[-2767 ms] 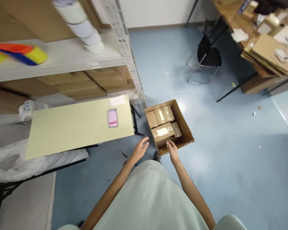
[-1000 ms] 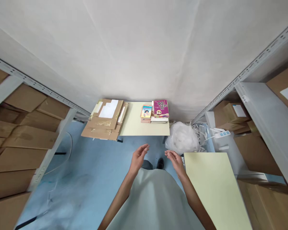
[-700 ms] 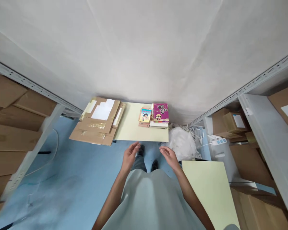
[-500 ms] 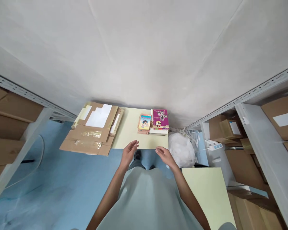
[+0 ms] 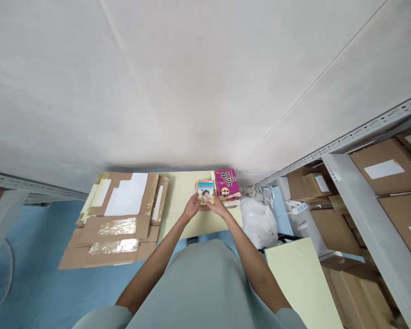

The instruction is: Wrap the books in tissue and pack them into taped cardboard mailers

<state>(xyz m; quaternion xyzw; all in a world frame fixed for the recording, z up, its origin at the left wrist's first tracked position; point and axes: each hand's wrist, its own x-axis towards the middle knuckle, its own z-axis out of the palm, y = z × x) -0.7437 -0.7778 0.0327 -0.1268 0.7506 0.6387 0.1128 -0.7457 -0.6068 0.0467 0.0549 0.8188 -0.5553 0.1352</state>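
Note:
A small picture book [image 5: 205, 191] with a blue and yellow cover lies on top of a short stack of books on the pale yellow table [image 5: 181, 183]. My left hand [image 5: 192, 205] is closed on its near left corner. On the near right corner my right hand [image 5: 218, 206] grips it, thumb over the cover. Whether the book is lifted off the stack I cannot tell. Just right of it, a purple book [image 5: 227, 184] with large characters tops another pile.
Flattened cardboard [image 5: 116, 228] with tape and white labels covers the table's left side. A white plastic bag [image 5: 258, 218] stands right of the table. Shelves with boxes [image 5: 380, 167] line the right. A second pale yellow surface [image 5: 299, 274] is near my right elbow.
Both hands have reached forward from the table's near edge and closed on the small picture book. The view has shifted, so the table shows lower and the cardboard larger.

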